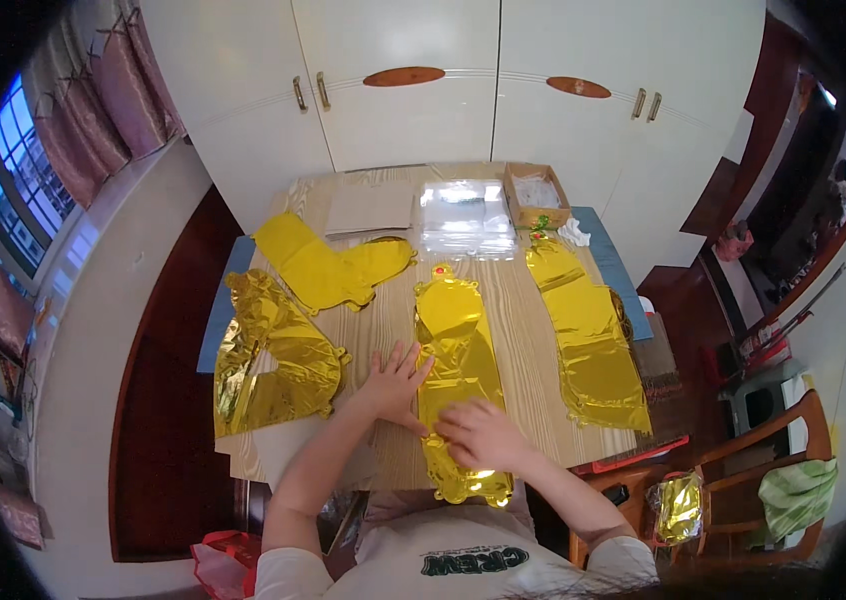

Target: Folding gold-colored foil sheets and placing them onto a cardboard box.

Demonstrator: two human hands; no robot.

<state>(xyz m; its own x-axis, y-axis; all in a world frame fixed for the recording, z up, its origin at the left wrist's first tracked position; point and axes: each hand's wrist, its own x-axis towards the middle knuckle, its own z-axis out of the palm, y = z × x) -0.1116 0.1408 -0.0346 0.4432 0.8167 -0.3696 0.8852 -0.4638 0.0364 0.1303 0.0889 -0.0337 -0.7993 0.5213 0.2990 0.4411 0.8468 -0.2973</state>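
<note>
A flat gold foil balloon (458, 350), long and narrow, lies lengthwise in front of me. Along its left edge rests my left hand (395, 388), fingers spread, partly on the foil and partly on the table. My right hand (485, 434) is over the balloon's lower part with its fingers curled down and drawn together against the foil; the fingertips are hidden. At the balloon's far end is a small red and gold piece (441, 271). More flat foil balloons lie around: a crumpled one (278, 355) at the left, an angled one (318, 265) behind it, and a long one (588, 345) at the right.
The wood-grain table (518, 350) carries a clear plastic sheet or pack (468, 218), a cardboard sheet (370, 207) and a small cardboard box (536, 213) at its back. White cabinets (403, 120) stand behind. A wooden chair (748, 450) at the right holds a wrapped gold packet (679, 507).
</note>
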